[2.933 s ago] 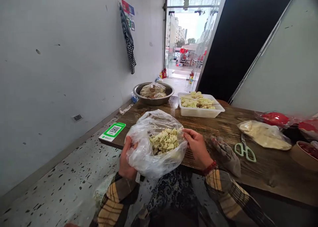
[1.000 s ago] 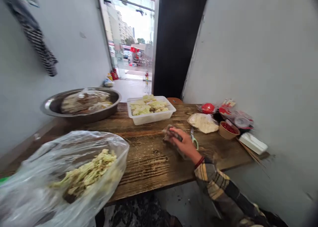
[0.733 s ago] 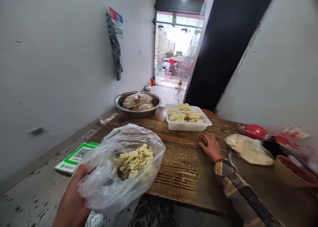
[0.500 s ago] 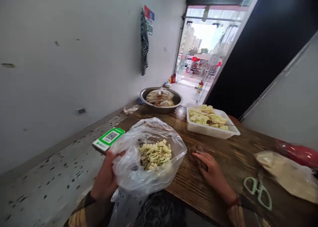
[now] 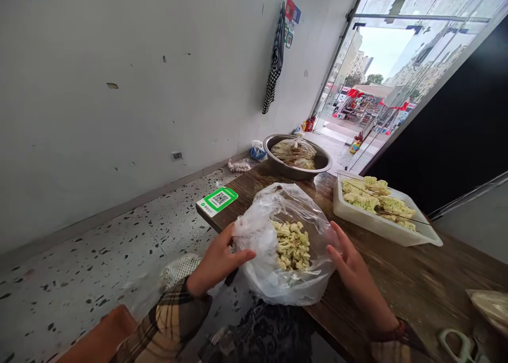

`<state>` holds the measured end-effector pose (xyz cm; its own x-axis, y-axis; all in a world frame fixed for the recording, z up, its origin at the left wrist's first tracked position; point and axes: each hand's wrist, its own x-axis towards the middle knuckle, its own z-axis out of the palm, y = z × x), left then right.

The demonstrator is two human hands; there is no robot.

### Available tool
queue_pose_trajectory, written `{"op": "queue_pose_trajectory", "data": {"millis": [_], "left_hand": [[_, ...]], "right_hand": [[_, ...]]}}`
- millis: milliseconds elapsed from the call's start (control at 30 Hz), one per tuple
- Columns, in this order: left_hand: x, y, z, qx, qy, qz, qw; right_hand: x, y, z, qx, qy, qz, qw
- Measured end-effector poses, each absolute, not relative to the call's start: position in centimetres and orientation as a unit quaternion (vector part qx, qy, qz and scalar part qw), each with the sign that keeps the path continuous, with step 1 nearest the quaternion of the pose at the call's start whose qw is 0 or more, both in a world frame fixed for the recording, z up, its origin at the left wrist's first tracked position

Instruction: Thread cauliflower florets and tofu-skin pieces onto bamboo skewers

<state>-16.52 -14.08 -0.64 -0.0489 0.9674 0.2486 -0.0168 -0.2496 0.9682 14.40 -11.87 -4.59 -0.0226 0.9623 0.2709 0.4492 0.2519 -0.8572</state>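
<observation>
A clear plastic bag (image 5: 257, 262) sits at the table's near edge, its mouth open toward me. Inside it lie small pale cauliflower pieces (image 5: 292, 245). My left hand (image 5: 222, 257) holds the bag's left side, fingers behind the plastic and thumb across the front. On the opposite side, my right hand (image 5: 349, 260) has its thumb and fingers around the bag's right rim; some fingertips are hidden by the plastic.
A white tray (image 5: 381, 230) of skewered cauliflower stands to the right on the wooden table (image 5: 381, 273). Behind the bag is a metal basin (image 5: 270, 156) with bagged skewers. A QR-code card (image 5: 217, 200) lies at the left edge; scissors (image 5: 456, 344) are at lower right.
My right hand has left the tabletop and a dark cloth-like thing there, and moved to the bag's right rim. My left thumb now stretches over the bag. The view has turned left.
</observation>
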Motion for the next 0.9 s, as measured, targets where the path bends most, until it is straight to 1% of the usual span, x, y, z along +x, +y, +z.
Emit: {"op": "queue_pose_trajectory", "data": {"millis": [67,133,233,300,367,500,567,733,900], "left_hand": [[-16.7,-13.8,-0.6,0.619,0.463,0.553,0.312],[-16.7,-13.6,-0.6,0.685,0.461,0.516,0.227],[-15.6,-13.7,-0.8,0.764,0.408,0.465,0.183],[-14.3,-13.7,-1.0,0.795,0.376,0.444,0.173],[-12.7,-13.6,-1.3,0.809,0.355,0.439,0.166],[-10.0,-14.1,-1.9,0.79,0.352,0.474,0.162],[-9.4,-14.8,-2.0,0.772,0.358,0.496,0.17],[-10.9,-16.8,-1.4,0.737,0.336,0.551,0.202],[-13.6,-18.7,-1.3,0.7,0.344,0.577,0.244]], "right_hand": [[12.2,-11.7,-4.3,-0.533,-0.655,0.301,0.443],[10.3,-12.0,-4.0,-0.514,-0.665,0.315,0.441],[8.3,-13.5,-3.1,-0.484,-0.681,0.326,0.443],[7.7,-14.7,-2.4,-0.474,-0.686,0.327,0.444],[7.8,-15.8,-1.9,-0.476,-0.699,0.301,0.441],[8.5,-17.2,-1.1,-0.474,-0.734,0.221,0.433],[8.4,-17.8,-0.8,-0.487,-0.729,0.212,0.432],[6.2,-19.3,0.2,-0.527,-0.67,0.274,0.445],[3.5,-20.2,1.3,-0.532,-0.559,0.389,0.503]]}}
